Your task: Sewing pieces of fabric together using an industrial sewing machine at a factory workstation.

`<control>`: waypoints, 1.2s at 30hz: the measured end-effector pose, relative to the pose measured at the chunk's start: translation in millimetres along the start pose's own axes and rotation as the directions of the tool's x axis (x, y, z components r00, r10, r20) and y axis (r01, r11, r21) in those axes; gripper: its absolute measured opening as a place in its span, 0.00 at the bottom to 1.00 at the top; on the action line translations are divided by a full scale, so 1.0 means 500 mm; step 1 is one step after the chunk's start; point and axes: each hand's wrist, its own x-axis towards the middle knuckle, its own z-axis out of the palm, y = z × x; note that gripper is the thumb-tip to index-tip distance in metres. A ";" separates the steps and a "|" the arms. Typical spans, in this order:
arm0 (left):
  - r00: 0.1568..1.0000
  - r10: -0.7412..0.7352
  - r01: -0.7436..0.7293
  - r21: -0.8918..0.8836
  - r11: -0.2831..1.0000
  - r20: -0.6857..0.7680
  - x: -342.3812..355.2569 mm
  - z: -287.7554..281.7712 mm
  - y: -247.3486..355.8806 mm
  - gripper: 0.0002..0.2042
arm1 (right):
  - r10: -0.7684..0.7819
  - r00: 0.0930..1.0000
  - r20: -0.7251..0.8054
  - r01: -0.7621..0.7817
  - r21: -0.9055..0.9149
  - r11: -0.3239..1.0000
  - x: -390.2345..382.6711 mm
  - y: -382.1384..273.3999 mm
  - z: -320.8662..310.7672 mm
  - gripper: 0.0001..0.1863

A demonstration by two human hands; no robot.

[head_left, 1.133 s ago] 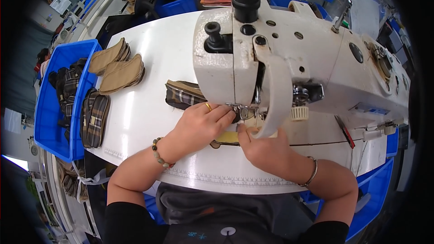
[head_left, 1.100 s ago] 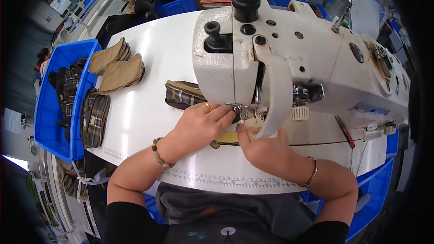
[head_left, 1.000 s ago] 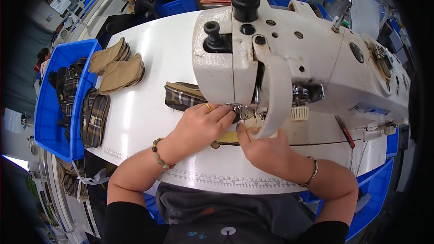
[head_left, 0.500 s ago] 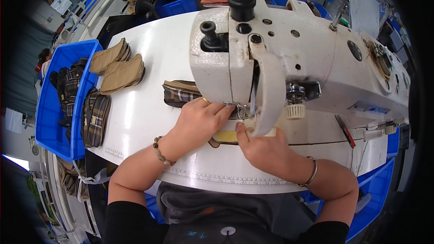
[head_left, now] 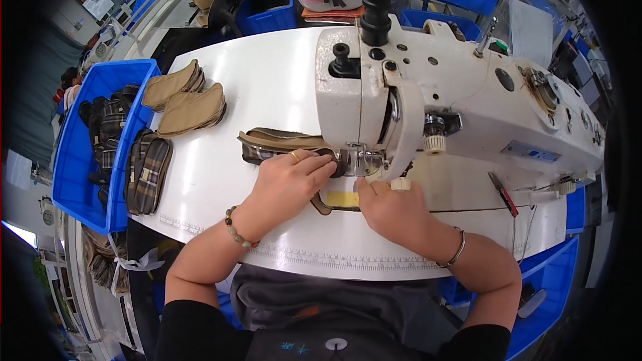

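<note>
A plaid pouch with tan panels (head_left: 284, 142) lies left of the presser foot (head_left: 363, 159) of a white sewing machine (head_left: 340, 110), its right end reaching the foot. My left hand (head_left: 289, 179) grips the pouch's near edge, the fingertips close beside the foot. My right hand (head_left: 396, 212) rests just in front of the needle area, fingers curled and pressed together; what lies under them is hidden. Between both hands are a yellow strip (head_left: 342, 198) on the machine bed and a loop of brown trim (head_left: 321, 204) next to it.
Two stacks of tan fabric pieces (head_left: 192, 110) lie on the white table's left. Beside them a plaid pouch (head_left: 148, 172) leans against a blue bin (head_left: 119, 160) of dark plaid pieces. Red-handled snips (head_left: 503, 195) lie at the right. A printed ruler (head_left: 334, 262) runs along the front edge.
The view has shifted, so the machine appears farther right. More of the pouch's tan side now shows beside the foot. My left fingers have drawn back slightly from the needle; the right hand stays close to it.
</note>
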 end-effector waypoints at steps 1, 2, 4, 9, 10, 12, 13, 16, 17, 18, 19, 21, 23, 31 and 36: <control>0.999 -0.007 0.005 -0.033 0.999 -0.047 -0.011 -0.010 0.001 0.13 | 0.060 0.998 -0.019 -0.058 0.082 0.995 0.003 0.003 0.001 0.13; 0.998 -0.003 0.001 -0.031 1.000 -0.056 -0.020 -0.021 0.008 0.13 | 0.059 0.998 -0.023 -0.057 0.072 0.996 0.006 0.006 -0.002 0.13; 0.973 -0.047 0.035 -0.054 0.998 -0.225 -0.033 -0.043 0.033 0.13 | 0.230 0.972 -0.050 -0.204 0.311 0.928 0.012 0.014 -0.017 0.07; 0.956 -0.022 -0.031 -0.174 0.984 -0.292 -0.060 -0.081 0.147 0.13 | 0.326 0.851 0.412 -0.464 0.880 0.101 0.010 -0.029 -0.082 0.15; 0.964 -0.016 -0.050 -0.238 0.970 -0.266 -0.057 -0.088 0.175 0.14 | 0.326 0.868 0.374 -0.414 0.908 0.061 -0.015 -0.040 -0.063 0.14; 0.964 -0.025 -0.131 -0.556 0.821 -0.265 -0.048 -0.123 0.216 0.20 | 0.423 0.844 0.328 -0.353 0.935 -0.021 -0.055 -0.066 -0.066 0.12; 0.970 -0.053 -0.139 -0.722 0.677 -0.236 -0.051 -0.156 0.229 0.20 | 0.447 0.813 0.374 -0.423 0.906 0.013 -0.079 -0.064 -0.093 0.11; 0.931 -0.189 -0.347 -0.917 -0.194 -0.312 -0.078 -0.207 0.255 0.14 | 0.611 0.672 0.418 -0.418 0.895 -0.153 -0.186 -0.057 -0.167 0.10; 0.863 -0.453 -0.425 -0.806 -0.412 -0.223 -0.095 -0.242 0.303 0.10 | 0.735 0.590 0.334 -0.368 0.922 -0.123 -0.229 -0.054 -0.187 0.09; 0.892 -0.073 -0.401 -0.709 -0.580 -0.446 -0.066 -0.213 0.259 0.25 | 0.865 0.440 0.241 -0.351 0.933 -0.081 -0.313 -0.049 -0.213 0.09; 0.884 -0.068 -0.397 -0.665 -0.633 -0.463 -0.065 -0.229 0.267 0.22 | 0.939 0.315 0.137 -0.249 0.967 -0.057 -0.371 -0.047 -0.239 0.09; 0.871 -0.071 -0.408 -0.635 -0.656 -0.486 -0.069 -0.262 0.271 0.19 | 0.988 0.145 -0.059 -0.132 0.988 0.079 -0.471 -0.033 -0.298 0.11; 0.835 0.052 -0.340 -0.587 -0.734 -0.548 -0.049 -0.255 0.262 0.12 | 0.951 -0.114 -0.287 -0.232 0.939 0.255 -0.623 -0.037 -0.366 0.11; 0.759 0.110 -0.368 -0.562 -0.740 -0.642 -0.038 -0.227 0.248 0.06 | 0.697 -0.152 -0.700 -0.985 0.052 -0.163 -0.889 -0.051 -0.421 0.22; 0.735 -0.012 -0.518 -0.550 -0.656 -0.678 -0.056 -0.214 0.228 0.06 | 0.704 0.339 -0.624 -0.936 -0.150 0.318 -0.610 -0.009 -0.350 0.19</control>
